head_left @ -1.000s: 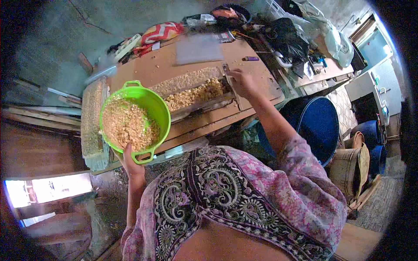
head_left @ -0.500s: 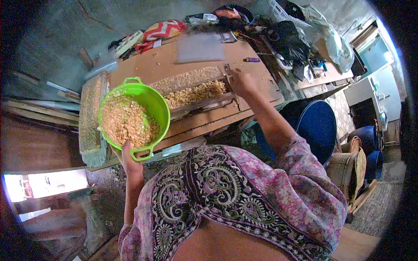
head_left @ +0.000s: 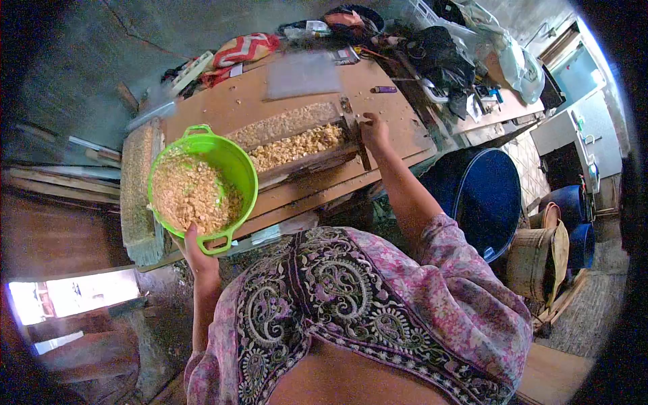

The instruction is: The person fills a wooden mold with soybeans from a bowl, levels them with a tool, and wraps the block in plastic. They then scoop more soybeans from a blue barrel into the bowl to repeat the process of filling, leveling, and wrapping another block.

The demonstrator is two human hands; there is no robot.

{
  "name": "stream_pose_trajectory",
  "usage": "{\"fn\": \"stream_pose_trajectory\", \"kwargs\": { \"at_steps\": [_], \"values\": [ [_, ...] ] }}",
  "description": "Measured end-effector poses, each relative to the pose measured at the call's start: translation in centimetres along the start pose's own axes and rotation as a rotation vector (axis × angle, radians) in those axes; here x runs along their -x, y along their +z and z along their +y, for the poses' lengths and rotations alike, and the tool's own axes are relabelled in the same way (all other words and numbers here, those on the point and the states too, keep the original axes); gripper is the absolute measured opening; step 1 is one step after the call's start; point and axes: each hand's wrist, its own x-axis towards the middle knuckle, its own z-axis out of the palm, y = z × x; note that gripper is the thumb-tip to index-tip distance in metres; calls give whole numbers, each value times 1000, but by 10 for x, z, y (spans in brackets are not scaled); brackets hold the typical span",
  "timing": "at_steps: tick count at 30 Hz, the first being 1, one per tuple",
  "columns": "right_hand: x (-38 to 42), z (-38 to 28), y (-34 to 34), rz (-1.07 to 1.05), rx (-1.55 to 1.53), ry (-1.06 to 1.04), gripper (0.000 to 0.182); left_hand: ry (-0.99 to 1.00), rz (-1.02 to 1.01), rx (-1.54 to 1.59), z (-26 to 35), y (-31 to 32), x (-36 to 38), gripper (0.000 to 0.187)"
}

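- Plainly, left hand (head_left: 196, 253) grips the green bowl (head_left: 202, 182) by its near handle, at the board's left.
- Loose crumbly mix (head_left: 192, 196) likely spills; keep level.
- Right hand (head_left: 373, 129) pinches the mould's (head_left: 297, 145) right end.

Bowl (head_left: 202, 185) held at the left over the desk (head_left: 297, 88) edge, tray (head_left: 297, 142) to its right

The left hand (head_left: 196, 253) grips the bowl's near handle; crumbs (head_left: 192, 192) lie in the bowl. The tray lies across the desk's middle, crumbs in it too, with the right hand (head_left: 373, 130) at its right end. Behind the tray a sheet (head_left: 302, 73) lies on the desk, and a lighter (head_left: 385, 89) lies to the right of the sheet. A slab (head_left: 138, 185) lies left of the bowl. A barrel (head_left: 482, 192) stands right of the desk
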Motion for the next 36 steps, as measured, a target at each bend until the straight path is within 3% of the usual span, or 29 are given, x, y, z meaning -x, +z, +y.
{"fn": "stream_pose_trajectory", "kwargs": {
  "at_steps": [8,11,15,17,18,19,21,22,23,25,28,29,31,32,34,35,36],
  "values": [
    [14,-20,-17,36,-335,265,31,70,2,-11,-3,0,-2,51],
    [11,-8,-11,53,-226,209,31,-53,-2,-48,-4,-10,-1,50],
    [4,8,-3,42,-264,212,30,-70,8,-16,2,-5,1,48],
    [-3,24,3,45,-218,195,30,51,-38,-134,-12,-19,-3,46],
    [0,15,-5,33,-220,187,30,201,-77,-123,-18,-20,-9,47],
    [9,-7,-22,128,-266,135,30,208,-56,-125,-12,-18,-9,47],
    [2,-24,-28,207,-230,71,32,-35,1,32,5,-10,-3,60],
    [-3,-35,-30,289,-90,-87,28,51,-63,98,7,-3,-3,60],
    [-8,-50,-28,288,-413,-234,24,66,-38,97,13,4,-3,60],
    [-4,-109,-50,209,-372,-427,21,-100,-88,161,25,19,-7,60],
    [6,-181,-42,126,-434,-719,16,101,-219,7,14,24,-33,64],
    [13,-197,-36,-18,-398,-751,17,104,-217,8,4,25,-50,64],
    [40,-238,-34,-334,-54,-854,22,-289,-146,-23,-17,25,-80,60],
    [43,-245,-21,-411,79,-973,26,-311,-208,-79,-19,26,-80,55],
    [21,-229,49,-503,62,-947,27,-273,-294,-51,-38,15,-91,51],
    [27,-232,50,-503,61,-942,27,-237,-369,-14,-45,10,-93,47],
    [33,-240,44,-720,-55,-714,28,-278,-388,-111,-32,24,-84,57]
  ]
}}
